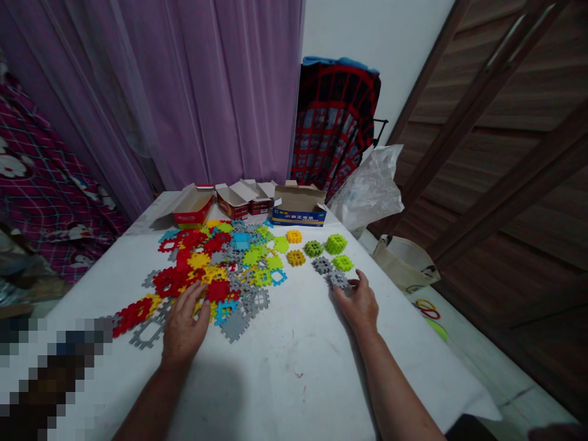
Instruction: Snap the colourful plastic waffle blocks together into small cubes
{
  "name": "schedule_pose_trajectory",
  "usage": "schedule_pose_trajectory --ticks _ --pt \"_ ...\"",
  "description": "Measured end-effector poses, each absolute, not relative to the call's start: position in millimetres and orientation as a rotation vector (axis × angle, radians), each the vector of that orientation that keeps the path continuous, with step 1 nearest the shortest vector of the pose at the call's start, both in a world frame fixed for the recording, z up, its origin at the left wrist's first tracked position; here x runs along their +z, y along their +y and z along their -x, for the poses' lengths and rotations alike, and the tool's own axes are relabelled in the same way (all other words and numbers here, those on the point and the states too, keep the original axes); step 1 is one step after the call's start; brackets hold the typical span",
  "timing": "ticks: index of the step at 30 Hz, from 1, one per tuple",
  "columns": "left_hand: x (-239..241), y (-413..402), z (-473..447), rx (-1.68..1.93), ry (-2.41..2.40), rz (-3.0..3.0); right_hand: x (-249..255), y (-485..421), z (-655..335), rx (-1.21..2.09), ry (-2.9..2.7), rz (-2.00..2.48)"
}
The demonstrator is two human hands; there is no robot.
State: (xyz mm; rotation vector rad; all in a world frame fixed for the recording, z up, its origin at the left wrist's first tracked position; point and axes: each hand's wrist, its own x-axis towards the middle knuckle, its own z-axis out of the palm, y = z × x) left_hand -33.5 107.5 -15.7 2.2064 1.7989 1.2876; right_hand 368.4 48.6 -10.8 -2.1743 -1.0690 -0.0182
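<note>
A heap of flat interlocking plastic tiles (215,263), red, yellow, green, blue and grey, spreads over the white table (285,361). My left hand (184,324) lies on the near edge of the heap, fingers stretched over red and yellow tiles. To the right stand small assembled cubes: yellow (294,236), green (335,244) and grey (322,264). My right hand (361,303) has its fingers round a grey cube (339,279) at the near end of that group.
Several opened cardboard boxes (298,208) line the table's far edge, before a purple curtain. A crumpled plastic bag (370,187) sits at the far right corner. A paper bag (404,260) stands on the floor to the right. A pixelated patch covers the lower left.
</note>
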Motion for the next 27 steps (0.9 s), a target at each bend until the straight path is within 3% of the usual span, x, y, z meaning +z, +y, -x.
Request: schedule_pose_trajectory --ticks 27 --pt "-9.7 103.8 32.7 1.278 1.804 -2.177 -10.1 46.9 -364.2 -0.085 -1.217 2.289"
